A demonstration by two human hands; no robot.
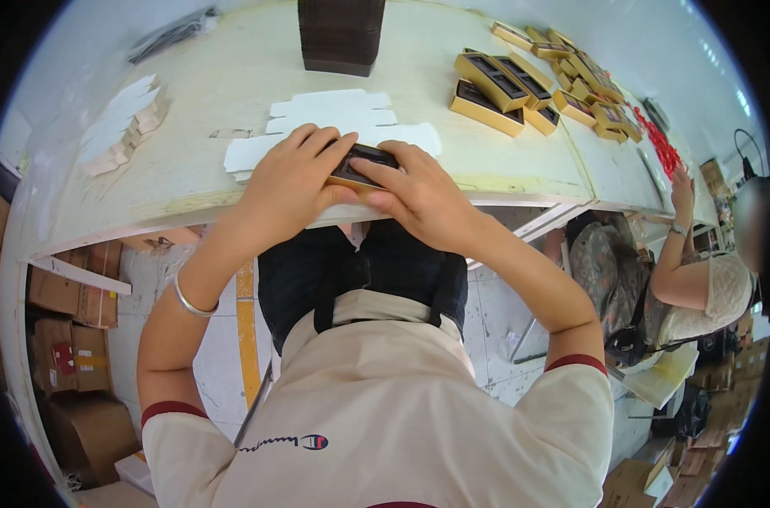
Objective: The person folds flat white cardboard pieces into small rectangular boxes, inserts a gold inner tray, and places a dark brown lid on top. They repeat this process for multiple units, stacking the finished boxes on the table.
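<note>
At the table's near edge, my left hand (285,184) and my right hand (429,196) both grip a small gold box (364,179). A black plastic tray insert (370,154) sits in its top. My left fingers curl over the box's left end. On the other side, my right fingers press onto the insert, with both thumbs along the near side. Just beyond lie white flat carton blanks (330,110), partly covered by my hands. Farther back stands a tall stack of dark trays (341,38).
Gold boxes with black inserts (493,93) are piled at the right, with more gold boxes (584,80) behind. Another stack of white blanks (122,123) lies at the left. A co-worker (698,279) sits at the right near red ribbons (656,140). Cardboard boxes (72,356) stand under the table.
</note>
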